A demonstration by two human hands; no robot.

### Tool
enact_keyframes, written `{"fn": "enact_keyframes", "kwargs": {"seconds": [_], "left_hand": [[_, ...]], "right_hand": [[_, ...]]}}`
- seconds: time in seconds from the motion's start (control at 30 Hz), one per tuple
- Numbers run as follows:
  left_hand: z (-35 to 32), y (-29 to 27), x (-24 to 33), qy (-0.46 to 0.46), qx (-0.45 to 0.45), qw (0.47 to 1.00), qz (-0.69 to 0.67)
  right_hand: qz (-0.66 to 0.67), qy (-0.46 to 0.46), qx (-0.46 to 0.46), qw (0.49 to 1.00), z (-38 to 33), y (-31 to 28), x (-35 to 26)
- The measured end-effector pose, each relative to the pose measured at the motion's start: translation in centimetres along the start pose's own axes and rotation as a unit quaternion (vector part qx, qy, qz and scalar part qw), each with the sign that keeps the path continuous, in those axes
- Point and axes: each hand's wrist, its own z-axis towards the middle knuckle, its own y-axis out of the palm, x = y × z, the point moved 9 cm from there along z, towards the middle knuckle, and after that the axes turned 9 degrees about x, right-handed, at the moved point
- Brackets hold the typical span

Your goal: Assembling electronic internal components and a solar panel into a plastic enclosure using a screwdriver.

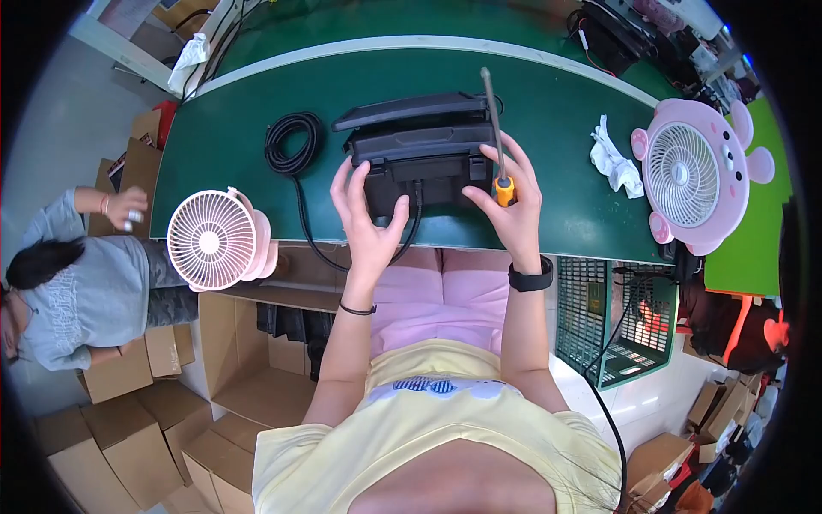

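Note:
A black plastic box (411,178) with a raised lid (411,111) stands at the middle of the green table, close to its front edge. A black cable (306,214) runs from the box's front to a coil (293,144) on its left. My left hand (366,218) grips the box's left front corner, fingers on the side and thumb near the cable. My right hand (518,201) clasps the right front corner. Within that hand sits a screwdriver (504,190), its yellow handle by the palm and its metal shaft pointing up and away. The box's inside is hidden.
A small pink fan (211,242) stands at the table's left front edge; a larger animal-shaped pink fan (706,176) is at the right, beside crumpled white paper (615,158). A green crate (625,321) sits below right, cardboard boxes (257,368) below left. Another person (94,278) is at the left.

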Motion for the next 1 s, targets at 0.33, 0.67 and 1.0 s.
{"fn": "enact_keyframes", "kwargs": {"seconds": [0.33,0.67,1.0], "left_hand": [[-0.1,0.2,-0.4,0.011,0.003,1.0,-0.022],[-0.1,0.5,0.3,0.043,0.03,0.999,0.009],[2.5,0.4,-2.1,-0.162,0.043,0.966,-0.195]], "right_hand": [[0.028,0.046,0.076,0.996,2.1,-0.3,1.4],[0.138,0.207,0.098,0.964,1.9,0.2,3.0],[0.132,0.125,0.01,0.983,1.9,0.7,3.2]]}}
